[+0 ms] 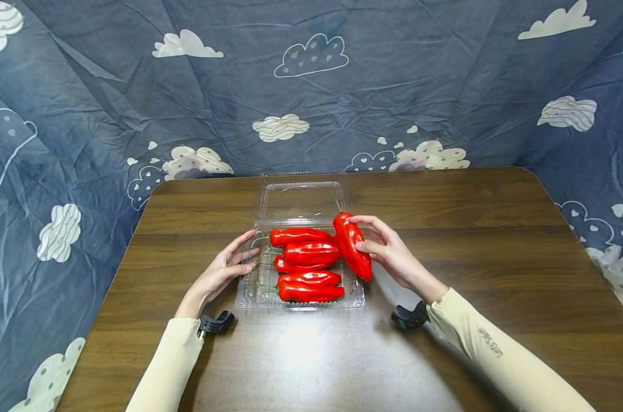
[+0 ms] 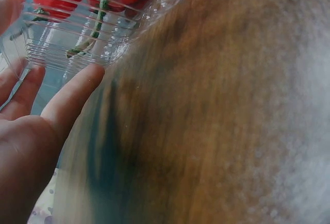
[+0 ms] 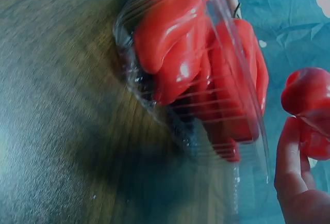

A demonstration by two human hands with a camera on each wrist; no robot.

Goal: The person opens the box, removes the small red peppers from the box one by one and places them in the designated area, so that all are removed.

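My right hand (image 1: 391,249) pinches a long red pepper (image 1: 351,246) between thumb and fingers, above the right side of a clear plastic box (image 1: 354,297). The pepper's thin stem points to the back; its tip hangs toward the front. Several more red peppers (image 1: 311,293) lie in the box, green stems to the left. At the box's left wall is my left hand (image 1: 224,272), fingers spread and mostly straight. In the left wrist view a fingertip (image 2: 94,74) rests against the ribbed wall. The right wrist view shows the held pepper (image 3: 309,92) beside the box, partly cut off.
The box's clear lid (image 1: 301,200) lies folded back toward the far edge of the brown wooden table (image 1: 471,229). Behind the table hangs a blue cloth (image 1: 342,103) with white clouds. A dark wrist strap (image 1: 217,322) sits on each arm.
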